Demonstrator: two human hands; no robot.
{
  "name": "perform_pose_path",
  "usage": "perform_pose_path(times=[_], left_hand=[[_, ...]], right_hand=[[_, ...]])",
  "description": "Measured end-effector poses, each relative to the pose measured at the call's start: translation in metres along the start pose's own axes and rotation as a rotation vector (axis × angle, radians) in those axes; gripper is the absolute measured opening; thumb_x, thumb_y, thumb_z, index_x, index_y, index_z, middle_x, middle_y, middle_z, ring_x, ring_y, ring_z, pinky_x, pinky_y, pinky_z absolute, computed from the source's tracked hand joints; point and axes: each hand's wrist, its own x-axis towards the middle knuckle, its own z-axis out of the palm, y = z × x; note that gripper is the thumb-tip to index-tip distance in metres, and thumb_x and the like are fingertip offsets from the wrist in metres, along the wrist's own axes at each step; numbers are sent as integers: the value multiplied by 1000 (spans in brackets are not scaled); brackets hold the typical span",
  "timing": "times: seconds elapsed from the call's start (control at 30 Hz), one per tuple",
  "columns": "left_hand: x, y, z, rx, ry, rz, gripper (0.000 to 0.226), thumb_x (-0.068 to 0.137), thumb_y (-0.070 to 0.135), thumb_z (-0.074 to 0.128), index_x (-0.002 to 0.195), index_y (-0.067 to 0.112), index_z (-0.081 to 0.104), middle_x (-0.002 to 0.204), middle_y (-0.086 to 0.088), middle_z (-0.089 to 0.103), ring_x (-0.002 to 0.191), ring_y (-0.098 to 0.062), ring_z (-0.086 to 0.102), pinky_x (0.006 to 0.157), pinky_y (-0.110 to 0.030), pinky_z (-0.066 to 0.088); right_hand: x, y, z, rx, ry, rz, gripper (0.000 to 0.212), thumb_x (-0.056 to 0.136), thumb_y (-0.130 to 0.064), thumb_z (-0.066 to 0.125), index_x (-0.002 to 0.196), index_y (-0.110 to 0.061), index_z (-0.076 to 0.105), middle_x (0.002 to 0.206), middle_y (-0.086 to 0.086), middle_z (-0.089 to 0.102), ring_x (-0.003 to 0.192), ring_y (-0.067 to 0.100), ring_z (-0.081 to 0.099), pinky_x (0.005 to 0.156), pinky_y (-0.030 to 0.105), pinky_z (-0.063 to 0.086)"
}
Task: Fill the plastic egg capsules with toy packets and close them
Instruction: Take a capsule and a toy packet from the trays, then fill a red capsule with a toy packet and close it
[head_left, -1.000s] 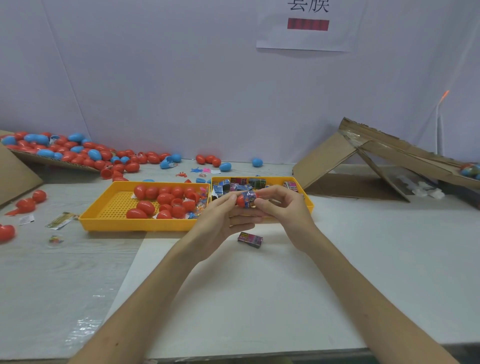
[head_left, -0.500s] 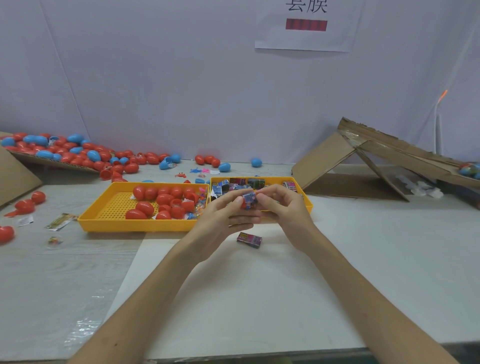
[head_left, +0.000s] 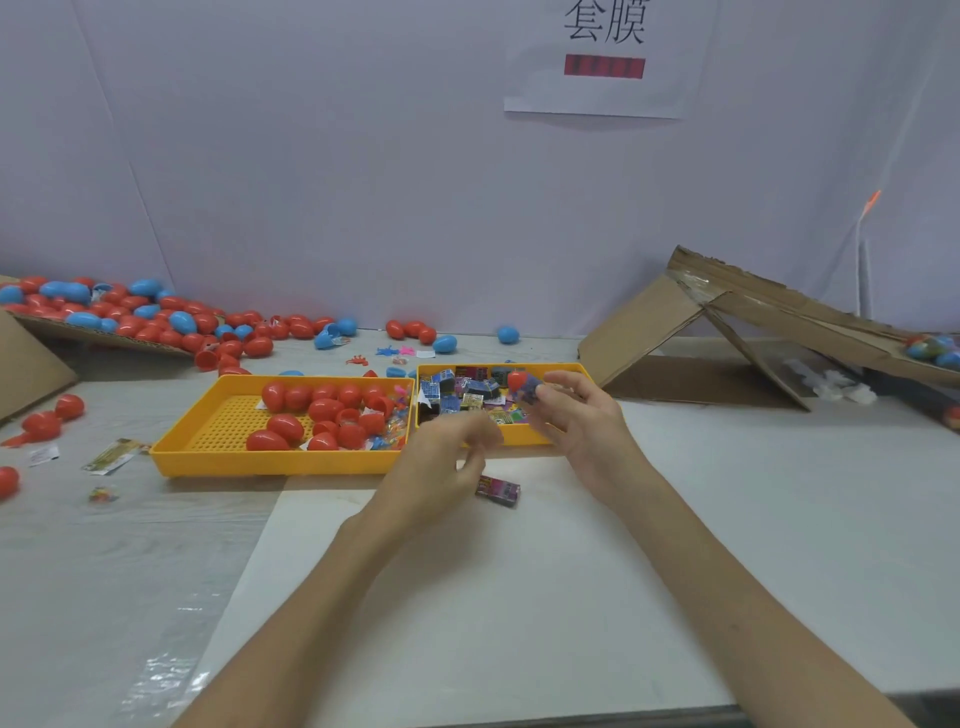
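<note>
My right hand (head_left: 582, 421) pinches a red egg capsule (head_left: 518, 380) with a purple toy packet against it, above the right yellow tray (head_left: 566, 374) full of toy packets. My left hand (head_left: 441, 462) hangs blurred below and to the left, fingers loosely curled, holding nothing I can see. One loose toy packet (head_left: 497, 490) lies on the white sheet just right of that hand. The left yellow tray (head_left: 208, 447) holds several red capsules (head_left: 283, 426) and small toys.
A heap of red and blue capsules (head_left: 130, 317) lies on cardboard at the back left. Folded cardboard (head_left: 727, 332) leans at the back right. Loose wrappers (head_left: 111, 456) and red capsules (head_left: 49, 415) lie on the table to the left.
The hands have parted. My left hand let go and dropped toward the table. My right hand kept the capsule and packet and moved right, over the packet tray.
</note>
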Motion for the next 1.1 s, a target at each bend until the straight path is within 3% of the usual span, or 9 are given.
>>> perform_pose_path(times=[0.13, 0.27, 0.37, 0.47, 0.53, 0.67, 0.8, 0.93, 1.1], left_hand=[[-2, -2, 3, 239, -322, -21, 34, 92, 14, 58, 118, 32, 68, 121, 14, 63, 122, -8, 53, 110, -49, 38], [1, -5, 1, 222, -302, -16, 24, 95, 17, 62, 110, 33, 74, 110, 13, 67, 106, -6, 59, 97, -41, 47], [1, -4, 1, 194, -293, -8, 21, 96, 18, 64, 106, 33, 75, 105, 13, 68, 99, -4, 60, 90, -39, 51], [0, -5, 3, 202, -294, -9, 22, 97, 18, 62, 109, 33, 72, 107, 14, 67, 101, -5, 59, 94, -41, 50], [0, -6, 3, 202, -300, -30, 26, 96, 19, 64, 116, 35, 69, 111, 16, 66, 106, -4, 58, 102, -46, 46], [-2, -9, 1, 168, -321, -91, 49, 94, 18, 66, 138, 34, 51, 113, 13, 64, 107, -5, 59, 113, -55, 37], [0, -11, -1, 145, -296, -104, 60, 93, 13, 65, 145, 34, 41, 104, 15, 64, 99, -5, 57, 112, -53, 38], [2, -13, -1, 105, -297, -101, 59, 93, 11, 66, 144, 32, 43, 100, 19, 65, 105, -8, 62, 113, -58, 35], [1, -14, -3, 93, -292, -93, 59, 93, 8, 66, 142, 33, 45, 101, 19, 65, 107, -8, 61, 111, -54, 40]], right_hand=[[5, -5, -3, 87, 40, 182, 9, 92, -14, 68, 99, -16, 64, 88, 0, 75, 83, 19, 75, 70, 26, 57], [22, -22, 3, 9, 44, 378, 10, 94, -19, 69, 98, -10, 69, 81, 4, 74, 71, 14, 73, 59, 22, 57], [54, -70, -2, 200, 79, 221, 17, 99, -13, 60, 112, -2, 64, 97, 13, 70, 72, 16, 73, 59, 22, 58], [78, -122, -16, 498, 182, 11, 34, 103, -22, 55, 129, -1, 47, 114, 22, 64, 95, 29, 71, 71, 33, 60], [76, -124, -20, 336, 189, 46, 34, 105, -29, 50, 127, -4, 41, 117, 22, 60, 99, 32, 67, 76, 37, 56], [43, -66, -12, -281, 48, -9, 13, 102, -11, 53, 103, -8, 65, 96, 12, 69, 73, 17, 70, 65, 27, 57], [-1, -9, -9, -664, -236, -197, 37, 87, 8, 61, 80, -25, 76, 77, -2, 71, 63, 12, 62, 60, 24, 51], [-17, 23, -11, -1079, -439, -290, 49, 71, 11, 51, 91, -24, 79, 95, -8, 68, 84, 9, 63, 63, 15, 43], [-18, 23, -16, -1114, -480, -272, 41, 80, 7, 60, 101, -22, 80, 103, -4, 68, 93, 5, 62, 71, 9, 43]])
